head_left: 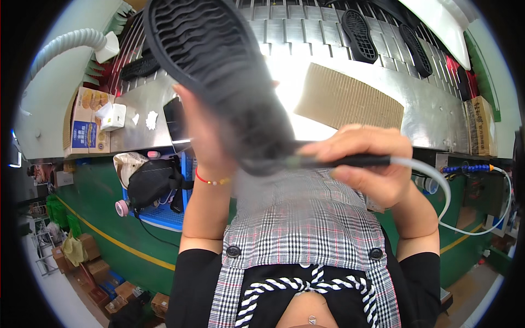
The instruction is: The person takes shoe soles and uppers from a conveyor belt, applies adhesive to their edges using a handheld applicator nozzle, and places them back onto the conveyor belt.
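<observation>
Left hand was clamped on a black ribbed shoe sole, holding it up in front of the bench, ribbed face toward the camera, wide end up and to the left. Palm sat behind the left edge; a fingertip showed past the right edge. Right hand was closed around a black pen-style tool, thumb below, fingers above, with a white tube leaving its rear end and bending down. Tool's front end met the sole's lower end in view; motion blur there, couldn't tell whether it actually touched.

Behind the hands: steel bench top with a corrugated cardboard sheet lying right of the held sole. Tissue pack was on the left, just beside a printed carton. Past the bench, a slatted metal conveyor carried more black soles, two of them on the right. Blue plastic crate with a black bag sat below the bench's left part.
</observation>
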